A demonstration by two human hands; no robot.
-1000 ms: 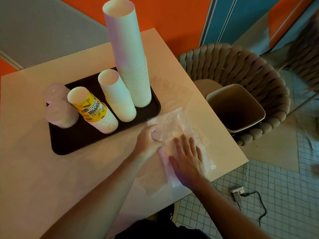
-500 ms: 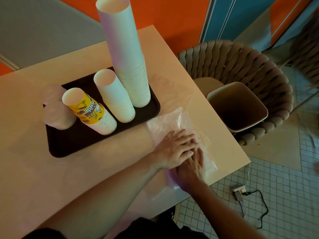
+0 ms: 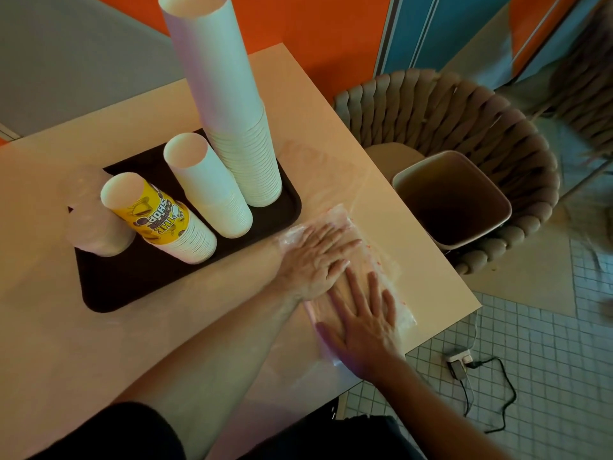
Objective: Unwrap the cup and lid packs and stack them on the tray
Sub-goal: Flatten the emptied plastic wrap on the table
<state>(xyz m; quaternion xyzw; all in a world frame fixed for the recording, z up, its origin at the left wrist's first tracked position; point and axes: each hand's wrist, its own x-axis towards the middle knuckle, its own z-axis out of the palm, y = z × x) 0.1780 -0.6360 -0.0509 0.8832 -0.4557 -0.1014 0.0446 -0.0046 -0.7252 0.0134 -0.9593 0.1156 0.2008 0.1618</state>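
A dark tray (image 3: 109, 293) on the table carries a tall white cup stack (image 3: 232, 104), a shorter white cup stack (image 3: 209, 190), a yellow printed cup stack (image 3: 159, 217) and clear lid stacks (image 3: 93, 224) at its left end. An empty clear plastic wrapper (image 3: 374, 257) lies flat on the table right of the tray. My left hand (image 3: 318, 257) presses flat on the wrapper's upper part, fingers straight. My right hand (image 3: 361, 320) lies flat on its lower part, fingers spread.
The beige table (image 3: 66, 343) ends just right of the wrapper. A woven chair (image 3: 464, 111) beside it holds a beige bin (image 3: 451, 197). A power adapter and cable (image 3: 477, 376) lie on the tiled floor.
My left hand opened from a curled grip at the wrapper's left edge and slid right, flat across it. My right hand shifted slightly toward me, staying flat on the plastic.
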